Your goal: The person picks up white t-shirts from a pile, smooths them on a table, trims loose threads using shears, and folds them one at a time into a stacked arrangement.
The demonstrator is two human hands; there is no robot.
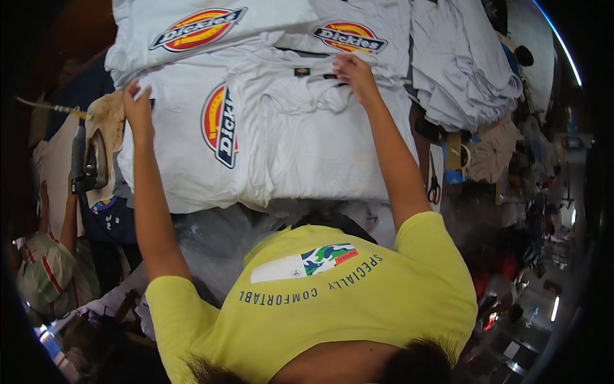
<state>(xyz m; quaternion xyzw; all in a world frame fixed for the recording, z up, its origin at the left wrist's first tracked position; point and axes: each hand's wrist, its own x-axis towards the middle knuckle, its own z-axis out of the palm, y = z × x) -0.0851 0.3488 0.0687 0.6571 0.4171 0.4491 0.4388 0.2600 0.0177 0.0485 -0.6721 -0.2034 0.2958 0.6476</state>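
Observation:
Two stacks of white T-shirts lie in front of me. My left hand is at the left edge of a white T-shirt with a red, yellow and dark blue print. Its fingers are apart, and no cloth shows clearly between them. Beside that shirt is another white T-shirt, plain on the side facing up, with a dark neck label. My right hand is bent at this shirt's top right, by the neckline, its fingers closed on the fabric. Both arms reach forward, spread apart.
More printed white T-shirts lie at the far side. A heap of white garments is at the far right. An iron stands at the left, near a co-worker's arm. Scissors and a tape roll lie right.

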